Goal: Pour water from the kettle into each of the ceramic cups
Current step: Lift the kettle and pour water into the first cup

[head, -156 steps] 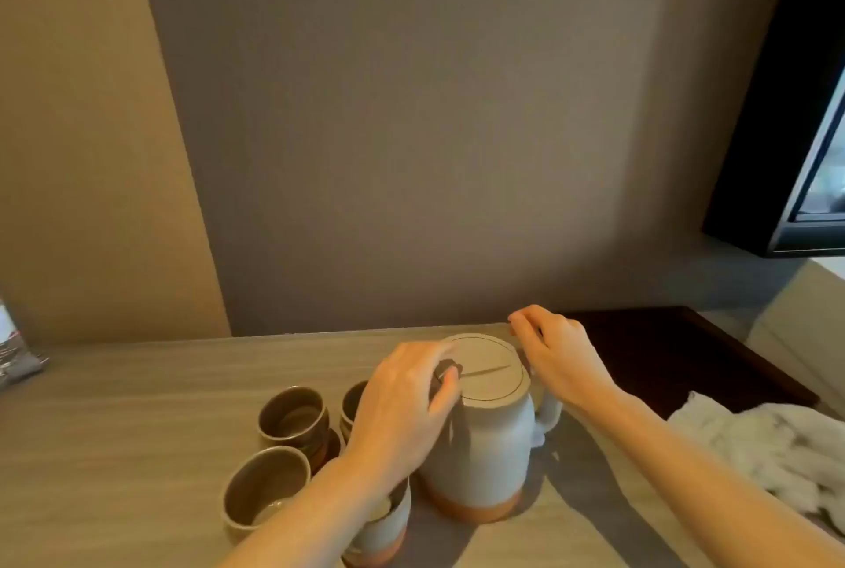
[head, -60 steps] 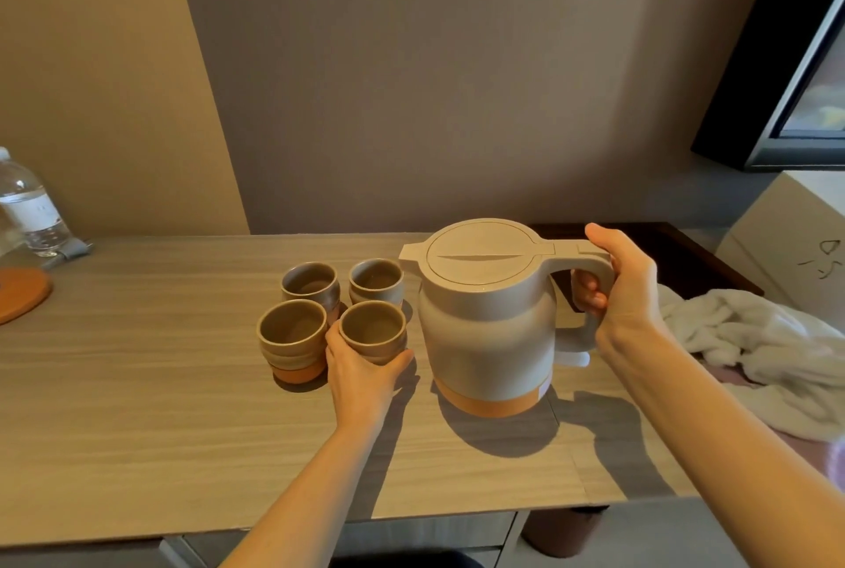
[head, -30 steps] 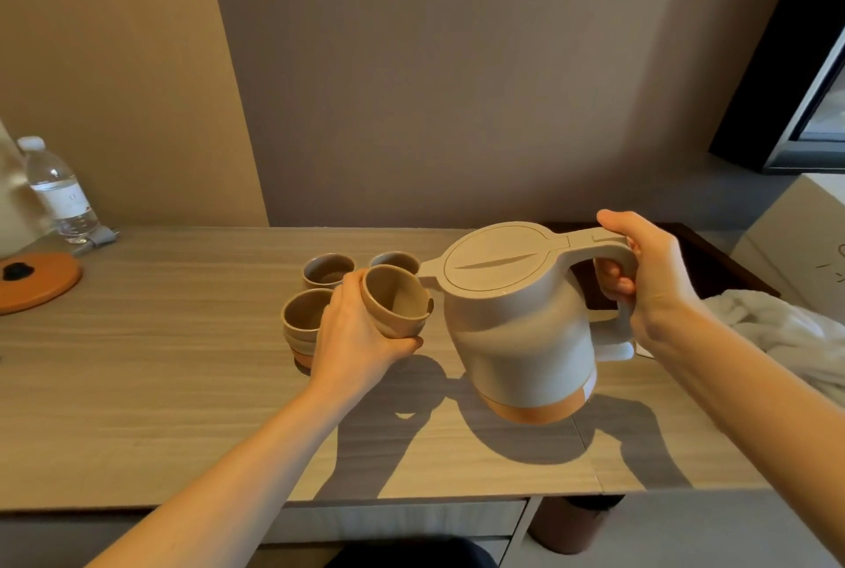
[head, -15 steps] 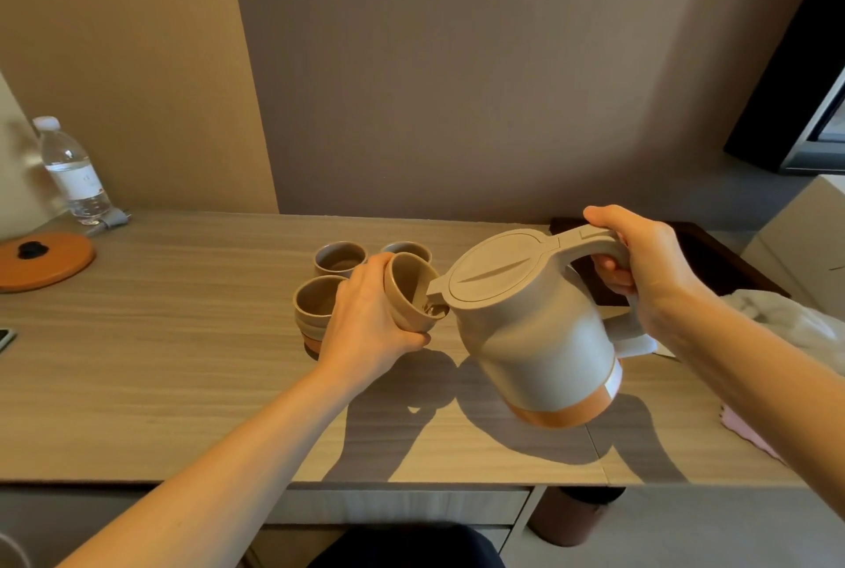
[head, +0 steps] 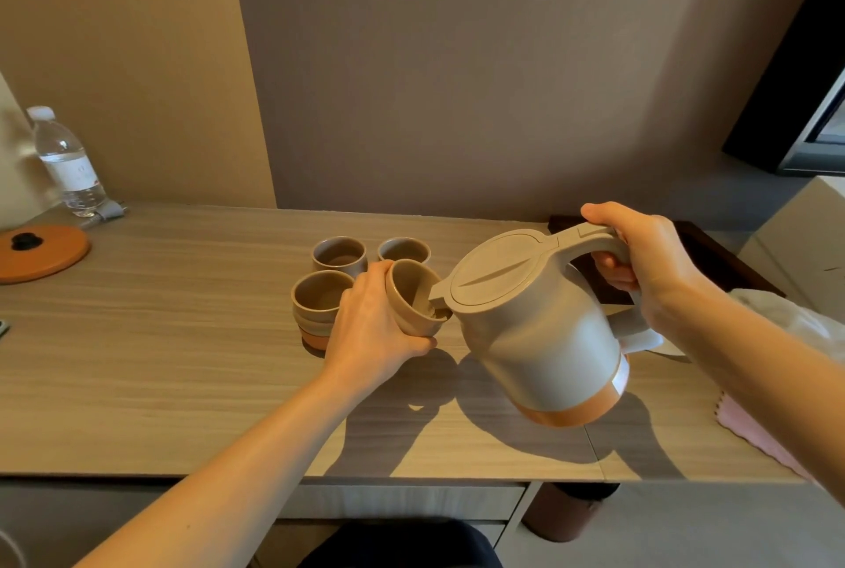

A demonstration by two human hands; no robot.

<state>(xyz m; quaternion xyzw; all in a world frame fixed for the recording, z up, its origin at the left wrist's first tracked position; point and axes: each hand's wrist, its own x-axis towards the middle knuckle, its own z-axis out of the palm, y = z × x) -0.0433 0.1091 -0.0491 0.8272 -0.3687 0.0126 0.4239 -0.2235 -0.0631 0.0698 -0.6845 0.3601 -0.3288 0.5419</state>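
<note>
**Kettle tipped at held cup, three cups standing on desk**

Kettle [head: 535, 329]: one, grey-beige body with orange base band, lid closed. Held clear of the desk [head: 137, 338], tilted to the left, spout inside the mouth of the held cup [head: 414, 300]. Right hand [head: 644, 256] is wrapped around the handle at the kettle's upper right, thumb laid along the top.

Held cup: one, beige ceramic, lifted off the desk and tipped toward the spout. Left hand [head: 370, 329] grips it from the left and below, fingers curled under its base. Water shows at the spout inside the cup.

Standing cups: three. Front-left cup [head: 320, 306], orange foot, just left of the left hand. Back-left cup [head: 339, 254] and back-right cup [head: 404, 249] behind it, close together.

Total cups: four.

Other items: one water bottle [head: 66, 165], far left against the wall, label too small to read; one orange disc [head: 39, 252] with a dark centre, beside it; one white cloth [head: 795, 320], at right.
</note>
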